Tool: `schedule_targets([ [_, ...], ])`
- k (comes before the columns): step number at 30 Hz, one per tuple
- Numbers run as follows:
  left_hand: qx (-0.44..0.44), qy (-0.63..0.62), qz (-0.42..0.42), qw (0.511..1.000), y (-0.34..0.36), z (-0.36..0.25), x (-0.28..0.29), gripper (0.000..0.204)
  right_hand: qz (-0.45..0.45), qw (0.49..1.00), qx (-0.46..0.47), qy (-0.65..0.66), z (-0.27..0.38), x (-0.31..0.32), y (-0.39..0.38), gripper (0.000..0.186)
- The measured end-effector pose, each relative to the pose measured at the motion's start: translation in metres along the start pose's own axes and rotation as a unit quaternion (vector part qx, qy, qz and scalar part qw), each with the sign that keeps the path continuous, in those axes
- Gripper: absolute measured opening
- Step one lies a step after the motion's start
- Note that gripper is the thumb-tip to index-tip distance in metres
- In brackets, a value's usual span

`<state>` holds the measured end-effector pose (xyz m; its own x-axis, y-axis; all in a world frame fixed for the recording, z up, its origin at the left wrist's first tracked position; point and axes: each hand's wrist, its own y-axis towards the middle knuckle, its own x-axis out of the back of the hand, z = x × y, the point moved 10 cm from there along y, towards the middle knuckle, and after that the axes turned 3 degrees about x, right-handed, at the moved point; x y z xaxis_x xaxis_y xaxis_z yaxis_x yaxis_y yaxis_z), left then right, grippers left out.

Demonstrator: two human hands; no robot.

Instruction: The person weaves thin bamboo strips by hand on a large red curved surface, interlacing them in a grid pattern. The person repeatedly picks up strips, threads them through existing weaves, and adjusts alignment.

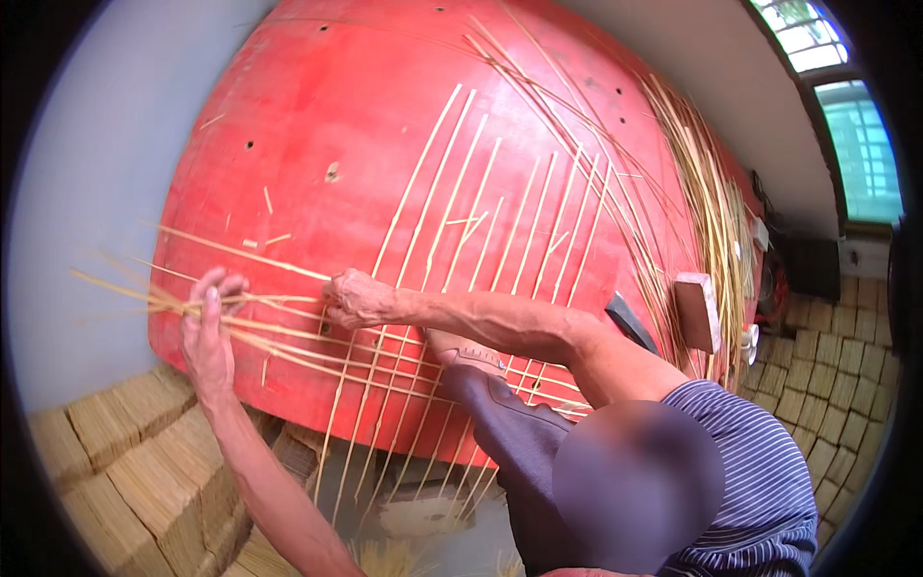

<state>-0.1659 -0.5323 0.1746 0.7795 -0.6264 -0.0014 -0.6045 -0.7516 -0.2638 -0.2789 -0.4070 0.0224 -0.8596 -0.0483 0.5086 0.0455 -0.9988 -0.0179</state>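
Observation:
Thin pale bamboo strips [437, 173] lie in spaced lines on a red board [288, 106], crossed by others in a loose lattice. At the board's left, my left hand [213, 322] has its fingers curled round several loose strips that fan out beyond it. My right hand [358, 300] is closed on strips at the lattice's left part, its forearm reaching across from the lower right. A leg in grey trousers [490, 413] rests on the lattice beneath that forearm, with a bare ankle showing.
Long strips [697, 163] are heaped along the board's right side, beside a wooden block [697, 310] and a dark blade-like tool [630, 322]. Stacked bundles [159, 481] stand at lower left, more [827, 385] at right. A pale wall [87, 221] borders the left.

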Motion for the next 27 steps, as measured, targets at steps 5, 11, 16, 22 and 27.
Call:
schedule_targets([
  [5,-0.047,0.023,-0.040,0.998,0.000,0.005,0.013,0.037,-0.301,0.948,-0.086,-0.054,-0.125,0.186,-0.082,0.018],
  [11,-0.050,0.025,-0.048,0.997,-0.001,0.010,0.013,0.037,-0.300,0.821,-0.238,-0.422,-0.236,0.424,-0.247,0.030],
  [16,-0.047,0.042,-0.077,0.995,-0.009,0.009,0.022,0.037,-0.205,0.820,-0.300,-0.443,-0.288,0.480,-0.217,0.040],
  [22,-0.043,0.164,-0.117,0.979,-0.039,0.005,0.053,0.059,-0.083,0.895,-0.262,-0.351,-0.343,0.437,-0.166,0.027],
  [27,-0.077,0.032,-0.067,0.994,-0.003,-0.011,0.025,0.041,-0.131,0.882,-0.225,-0.394,-0.316,0.444,-0.126,0.023],
])
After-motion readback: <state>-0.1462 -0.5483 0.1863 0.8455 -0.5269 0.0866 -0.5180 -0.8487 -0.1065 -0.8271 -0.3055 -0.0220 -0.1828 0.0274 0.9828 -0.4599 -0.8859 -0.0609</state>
